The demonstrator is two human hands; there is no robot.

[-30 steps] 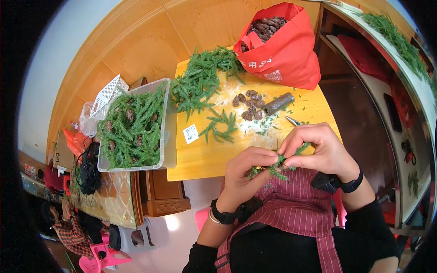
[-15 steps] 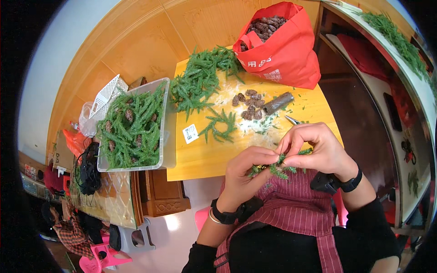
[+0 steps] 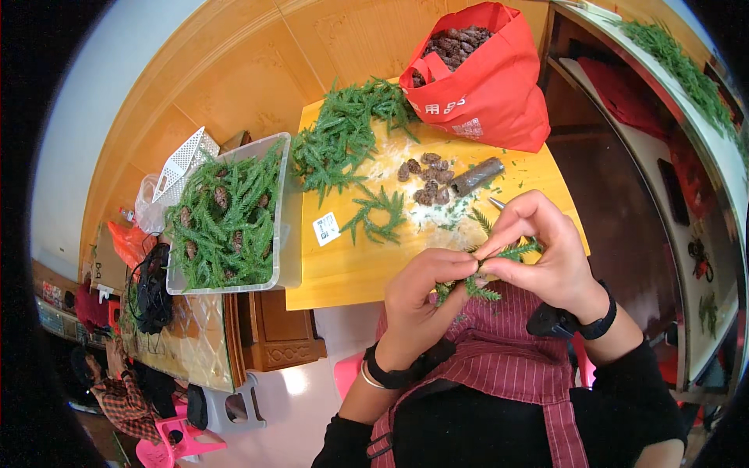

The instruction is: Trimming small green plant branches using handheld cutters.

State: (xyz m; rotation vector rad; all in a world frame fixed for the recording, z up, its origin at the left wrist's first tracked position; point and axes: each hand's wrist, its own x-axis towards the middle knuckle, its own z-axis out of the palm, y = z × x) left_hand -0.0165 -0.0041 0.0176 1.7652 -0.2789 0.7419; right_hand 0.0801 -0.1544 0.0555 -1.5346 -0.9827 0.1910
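Observation:
Close together over the table's near edge, my two hands work on an artificial pine sprig. My left hand pinches its middle between thumb and forefinger. Meeting it there, my right hand is also closed on the sprig, thumb against forefinger. Green needled tips stick out above and below the fingers; the very point of the pinch is hidden. Beyond my left hand a small ring of pine sprigs lies flat. Several brown pine cones lie by a dark tube-shaped roll. A metal tool tip shows behind my right hand.
A pile of pine greenery covers the table's far left. Behind the cones stands a red bag full of pine cones. At left is a clear bin of greenery and cones. A white label lies near it. A person sits lower left.
My right hand has shifted slightly up and turned, its fingers more bent. The sprig has turned with it, and a tip now points up beyond the fingers.

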